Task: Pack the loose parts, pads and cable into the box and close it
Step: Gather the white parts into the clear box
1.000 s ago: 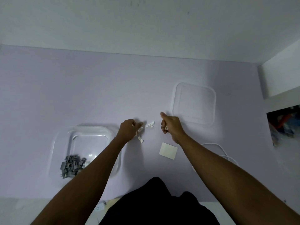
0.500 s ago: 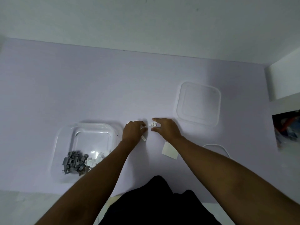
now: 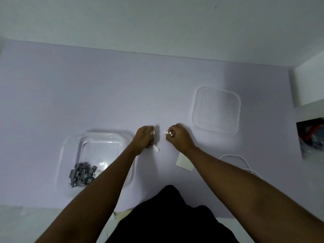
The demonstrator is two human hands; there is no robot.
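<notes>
A clear plastic box (image 3: 70,155) stands open at the left of the lilac table, with several grey clips (image 3: 81,174) piled in its near corner. Its clear lid (image 3: 216,109) lies flat at the right. My left hand (image 3: 144,137) is closed on small white parts, one showing at its fingertips. One white part (image 3: 156,148) lies on the table just beside it. My right hand (image 3: 178,135) pinches other small white parts (image 3: 168,132). A white square pad (image 3: 184,163) lies under my right wrist. A white cable (image 3: 242,159) curls to its right, partly hidden by my forearm.
A white block (image 3: 308,85) stands at the table's right edge, with a dark, cluttered gap (image 3: 310,135) below it. A white wall runs along the far edge. My dark clothing (image 3: 171,216) fills the near middle.
Both hands have closed on the white parts that lay between them. My right hand turned palm down and picked up the pieces near its fingers. The view has shifted slightly.
</notes>
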